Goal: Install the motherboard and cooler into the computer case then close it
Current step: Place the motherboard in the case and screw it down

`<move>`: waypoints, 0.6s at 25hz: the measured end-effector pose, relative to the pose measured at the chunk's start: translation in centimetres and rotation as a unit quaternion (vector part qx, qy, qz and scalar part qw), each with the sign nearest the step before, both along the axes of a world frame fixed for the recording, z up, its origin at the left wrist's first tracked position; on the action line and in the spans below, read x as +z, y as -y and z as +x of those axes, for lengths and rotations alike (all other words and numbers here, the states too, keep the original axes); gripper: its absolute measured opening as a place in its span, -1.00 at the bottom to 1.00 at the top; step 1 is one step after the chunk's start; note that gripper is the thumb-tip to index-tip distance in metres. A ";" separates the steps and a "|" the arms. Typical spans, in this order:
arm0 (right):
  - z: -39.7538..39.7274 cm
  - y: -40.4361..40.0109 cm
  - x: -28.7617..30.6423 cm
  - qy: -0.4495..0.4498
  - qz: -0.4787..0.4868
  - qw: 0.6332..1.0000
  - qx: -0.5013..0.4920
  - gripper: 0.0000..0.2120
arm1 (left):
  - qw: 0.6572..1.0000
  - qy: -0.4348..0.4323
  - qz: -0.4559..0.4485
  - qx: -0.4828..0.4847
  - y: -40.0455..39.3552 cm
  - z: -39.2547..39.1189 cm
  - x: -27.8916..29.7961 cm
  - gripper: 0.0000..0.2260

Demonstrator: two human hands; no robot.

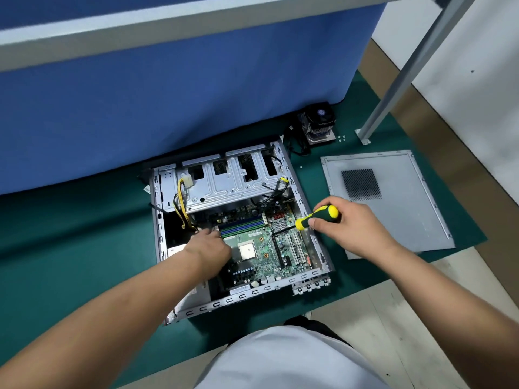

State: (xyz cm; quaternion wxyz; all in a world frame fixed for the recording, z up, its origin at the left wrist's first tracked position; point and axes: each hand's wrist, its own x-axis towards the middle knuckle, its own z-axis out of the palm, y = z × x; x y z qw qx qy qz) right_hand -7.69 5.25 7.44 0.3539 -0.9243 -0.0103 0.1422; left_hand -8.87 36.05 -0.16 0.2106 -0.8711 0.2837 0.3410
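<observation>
A: Left side first. What's the left hand (209,247) doing?

B: Reaching into the open computer case (241,300), fingers down at the left edge of the motherboard (262,249), next to the blue RAM slots (243,227). Fingertips are hidden, so I can't tell if it pinches anything or is released.

A: Board position?

B: Lying flat inside the case, near half. CPU socket (247,251) bare, just right of the left hand. Drive cage (224,182) over the far half, yellow cables (181,204) hanging at its left.

A: Case itself?

B: On its side, open top up, on the green mat (70,248), in front of a blue partition (168,94).

A: Right hand (349,230)?

B: Clenched around a screwdriver (318,217), yellow and black handle, held over the case's right wall. The shaft points down-left toward the board; tip not clear.

A: Further right?

B: Cooler (318,123) sits on the mat beyond the case's far right corner, well apart from the board, with small screws (341,138) just beside it. Grey side panel (393,200) lies flat on the mat right of the case, partly under the right wrist.
</observation>
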 end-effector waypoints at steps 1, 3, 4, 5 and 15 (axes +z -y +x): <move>0.1 -0.2 -0.3 0.002 0.016 1.000 -0.015 -0.82 | 1.000 -0.007 -0.019 0.000 -0.3 -0.2 0.5 -0.71; 0.3 -0.6 -1.0 0.001 0.041 0.998 -0.041 -0.83 | 0.999 -0.025 -0.040 -0.001 -0.7 -0.6 1.7 -0.68; 0.3 -0.9 -1.4 0.000 0.047 0.998 -0.049 -0.83 | 0.999 -0.032 -0.043 -0.010 -0.8 -0.8 2.2 -0.70; 0.4 -1.2 -1.8 0.000 0.049 0.997 -0.055 -0.83 | 0.998 -0.037 -0.044 -0.021 -0.8 -1.1 2.7 -0.75; 2.1 -2.9 -4.2 -0.045 -0.108 0.992 0.049 -0.75 | 0.992 -0.106 -0.052 0.039 -0.3 -3.5 4.8 -0.83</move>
